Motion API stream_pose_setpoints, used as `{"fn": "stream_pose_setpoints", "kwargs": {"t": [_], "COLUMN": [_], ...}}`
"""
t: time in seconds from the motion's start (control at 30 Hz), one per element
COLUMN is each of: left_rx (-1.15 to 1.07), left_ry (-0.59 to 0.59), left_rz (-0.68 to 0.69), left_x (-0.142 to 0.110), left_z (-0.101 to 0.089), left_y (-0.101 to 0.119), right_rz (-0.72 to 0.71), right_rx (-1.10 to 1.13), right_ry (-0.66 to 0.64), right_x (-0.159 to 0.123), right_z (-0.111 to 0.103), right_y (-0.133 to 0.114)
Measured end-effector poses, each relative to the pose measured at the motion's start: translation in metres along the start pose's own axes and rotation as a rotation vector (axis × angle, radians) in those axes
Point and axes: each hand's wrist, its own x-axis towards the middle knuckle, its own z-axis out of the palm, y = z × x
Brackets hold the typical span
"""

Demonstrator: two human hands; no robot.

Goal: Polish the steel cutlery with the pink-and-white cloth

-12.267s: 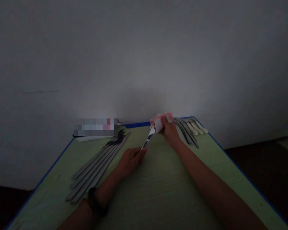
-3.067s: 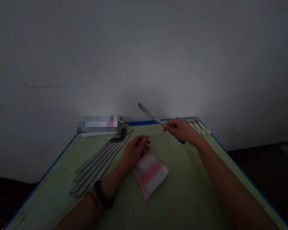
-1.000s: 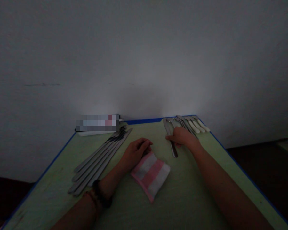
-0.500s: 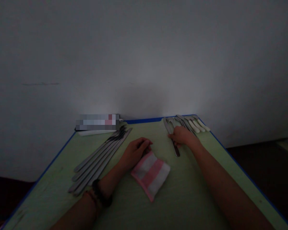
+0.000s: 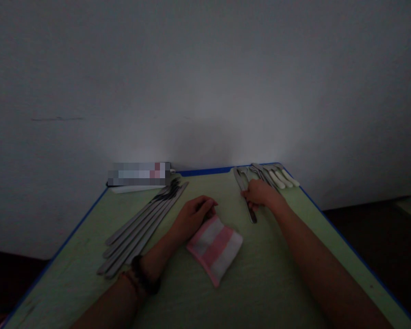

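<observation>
A folded pink-and-white checked cloth (image 5: 222, 249) lies on the table, its upper corner running under the curled fingers of my left hand (image 5: 195, 217). This hand is closed on the cloth's edge and has a dark bracelet at the wrist. Farther off to the right, my right hand (image 5: 258, 193) is closed, thumb and fingers at the middle of a metal table knife (image 5: 240, 181). The knife lies flat with its handle end toward me. Just right of it, another metal utensil (image 5: 245, 172) is partly hidden by that hand.
Several long metal forks and knives (image 5: 133, 228) lie fanned out at the left. A blurred-out box (image 5: 140, 174) stands at the back left. More metal cutlery (image 5: 258, 170) and several white-handled pieces (image 5: 287, 178) lie at the back right. Behind the blue-edged table (image 5: 205, 310) rises a wall.
Almost nothing differs. My right hand has shifted very slightly at the knife; my left hand and the cloth keep their places.
</observation>
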Motion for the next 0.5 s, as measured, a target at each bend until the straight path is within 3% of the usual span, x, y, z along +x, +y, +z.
{"fn": "stream_pose_setpoints", "kwargs": {"t": [0.5], "left_rx": [-0.027], "left_ry": [-0.012], "left_rz": [-0.019], "left_x": [0.0018], "left_z": [0.0013], "left_y": [-0.0033], "right_rz": [-0.023], "right_rx": [-0.061], "right_ry": [0.055], "right_x": [0.0005], "right_z": [-0.0012], "right_y": [0.0033]}}
